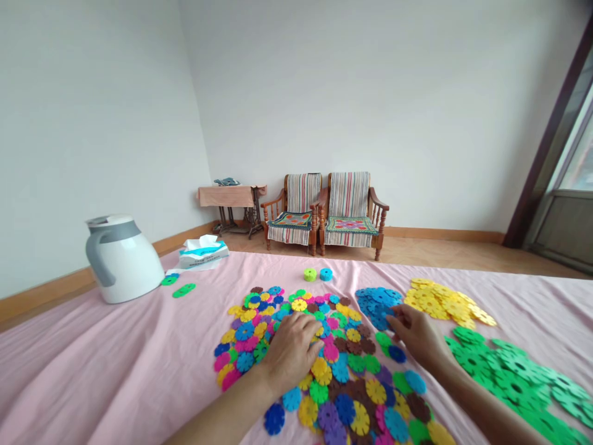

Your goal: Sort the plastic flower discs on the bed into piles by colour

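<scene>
A spread of mixed-colour notched plastic discs [345,408] lies on the pink cloth in front of me. My left hand [294,346] rests over its middle, fingers curled down and close together; whatever is under the fingertips is hidden. At the right edge of the spread, my right hand [417,334] reaches to the pile of blue discs [373,303], thumb and fingers pinched at a blue disc beside the pile. A pile of yellow discs [440,300] lies beyond that hand, and a large heap of green discs [514,383] lies to its right.
A green disc stack [310,274] and a blue disc stack [326,274] stand beyond the spread. At left are a white-grey jug [127,262], a tissue box [204,252] and a few loose green discs [184,290]. Two wooden armchairs [349,225] stand by the wall.
</scene>
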Demonstrator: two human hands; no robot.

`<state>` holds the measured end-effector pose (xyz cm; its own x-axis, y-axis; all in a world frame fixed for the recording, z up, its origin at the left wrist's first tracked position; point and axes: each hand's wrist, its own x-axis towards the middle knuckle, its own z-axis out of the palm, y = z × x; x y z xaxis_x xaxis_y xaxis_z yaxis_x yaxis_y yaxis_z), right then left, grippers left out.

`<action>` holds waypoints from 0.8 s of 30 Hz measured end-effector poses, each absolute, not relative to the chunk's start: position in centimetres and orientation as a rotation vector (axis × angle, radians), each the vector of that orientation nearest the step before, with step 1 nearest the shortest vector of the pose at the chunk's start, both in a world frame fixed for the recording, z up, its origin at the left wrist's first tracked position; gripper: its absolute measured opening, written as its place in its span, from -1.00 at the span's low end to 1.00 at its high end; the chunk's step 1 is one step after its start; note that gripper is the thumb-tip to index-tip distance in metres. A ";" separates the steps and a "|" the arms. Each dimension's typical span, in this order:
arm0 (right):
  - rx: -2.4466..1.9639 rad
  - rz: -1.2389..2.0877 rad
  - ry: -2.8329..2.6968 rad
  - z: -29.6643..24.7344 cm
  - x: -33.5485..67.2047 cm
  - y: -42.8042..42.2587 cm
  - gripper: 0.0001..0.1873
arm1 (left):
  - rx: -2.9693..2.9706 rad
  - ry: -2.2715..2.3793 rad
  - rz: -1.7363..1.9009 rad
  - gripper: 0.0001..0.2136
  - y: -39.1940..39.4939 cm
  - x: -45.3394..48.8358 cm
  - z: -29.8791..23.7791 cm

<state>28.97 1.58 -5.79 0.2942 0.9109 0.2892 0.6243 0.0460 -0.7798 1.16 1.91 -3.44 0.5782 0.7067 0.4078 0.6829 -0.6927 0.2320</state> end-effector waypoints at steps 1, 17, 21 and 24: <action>-1.678 0.403 -1.396 -5.8 29.4 2.5 -0.70 | 2.750 1.208 0.750 -0.79 1.9 1.2 -3.5; -1.678 0.380 -1.324 -5.9 29.3 3.2 -0.70 | 2.755 1.207 0.771 -0.81 1.9 1.3 -3.8; -1.632 0.320 -1.506 -5.3 26.5 2.3 -0.69 | 2.718 1.293 0.878 -0.75 2.4 0.9 -3.7; -1.553 0.268 -1.693 -4.8 23.5 2.1 -0.72 | 2.655 1.466 0.966 -0.67 3.5 0.0 -3.5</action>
